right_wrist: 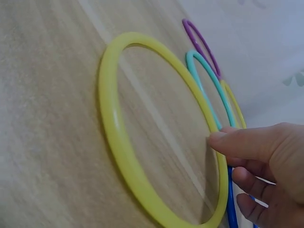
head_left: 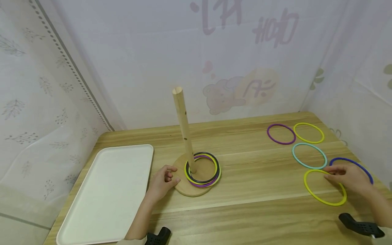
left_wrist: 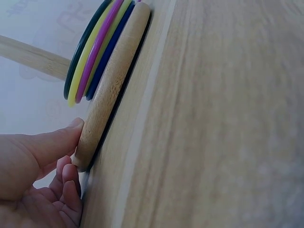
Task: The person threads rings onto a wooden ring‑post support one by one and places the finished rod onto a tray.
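On the table, a round wooden base [head_left: 182,189] carries an upright wooden pole [head_left: 183,129]. Several rings lie stacked around the pole on the base: a dark ring [left_wrist: 76,59] on top, then yellow, purple, yellow-green and blue. My left hand [head_left: 160,183] holds the base's left edge, thumb on its upper side and fingers curled at the rim. Far to the right, my right hand [head_left: 352,178] pinches the near yellow ring [right_wrist: 110,109] between thumb and fingers at its upper right side. Part of a blue ring [head_left: 364,169] is hidden behind that hand.
A teal ring [head_left: 293,153] lies just behind the right hand. Farther back are a purple ring [head_left: 283,143] and another yellow ring [head_left: 323,134]. A white tray [head_left: 113,190] sits on the left of the table. Printed curtains [head_left: 147,68] hang behind and at both sides.
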Demonstrator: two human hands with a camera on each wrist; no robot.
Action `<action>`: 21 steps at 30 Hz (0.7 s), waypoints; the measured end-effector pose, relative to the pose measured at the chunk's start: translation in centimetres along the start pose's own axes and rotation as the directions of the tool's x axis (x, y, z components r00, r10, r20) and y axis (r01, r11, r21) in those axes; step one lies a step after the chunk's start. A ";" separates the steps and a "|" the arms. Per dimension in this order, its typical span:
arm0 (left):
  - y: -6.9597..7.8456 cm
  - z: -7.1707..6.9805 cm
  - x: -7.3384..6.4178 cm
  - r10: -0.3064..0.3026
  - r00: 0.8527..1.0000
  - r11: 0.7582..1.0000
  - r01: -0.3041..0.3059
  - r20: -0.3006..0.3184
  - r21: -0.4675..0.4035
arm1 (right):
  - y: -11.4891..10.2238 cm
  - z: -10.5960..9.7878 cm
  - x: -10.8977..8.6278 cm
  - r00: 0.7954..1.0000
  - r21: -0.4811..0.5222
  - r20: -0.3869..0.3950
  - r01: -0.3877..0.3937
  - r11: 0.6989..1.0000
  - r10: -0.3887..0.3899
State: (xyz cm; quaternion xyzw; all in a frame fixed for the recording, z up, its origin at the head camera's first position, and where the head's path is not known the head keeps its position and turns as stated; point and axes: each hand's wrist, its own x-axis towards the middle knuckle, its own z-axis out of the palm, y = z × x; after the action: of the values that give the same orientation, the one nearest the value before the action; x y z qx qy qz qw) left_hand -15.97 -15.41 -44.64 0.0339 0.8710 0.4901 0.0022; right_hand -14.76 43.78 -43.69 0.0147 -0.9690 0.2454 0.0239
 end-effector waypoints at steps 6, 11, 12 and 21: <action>-0.1 0.0 0.0 -0.001 1.000 1.000 0.001 0.001 -0.002 | -0.7 0.1 -0.1 0.998 -0.076 -0.039 0.044 0.996 -0.047; 0.0 0.0 -0.1 0.008 1.000 1.000 -0.008 0.005 -0.001 | -1.1 0.1 -0.1 0.997 -0.055 -0.052 0.060 0.997 -0.063; 0.0 0.0 -0.1 0.009 1.000 1.000 -0.009 0.004 0.001 | -1.1 0.2 -0.1 0.996 -0.052 -0.056 0.061 0.997 -0.064; 0.1 0.0 -0.1 0.003 1.000 1.000 -0.003 0.002 0.002 | -0.9 0.3 0.0 0.993 -0.065 -0.071 0.087 0.994 -0.092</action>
State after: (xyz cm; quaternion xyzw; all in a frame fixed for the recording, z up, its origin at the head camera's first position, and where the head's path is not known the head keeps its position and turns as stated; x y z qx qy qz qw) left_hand -15.90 -15.38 -44.50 0.0355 0.8716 0.4890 0.0022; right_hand -14.74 42.87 -43.56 0.0484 -0.9730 0.2142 0.0714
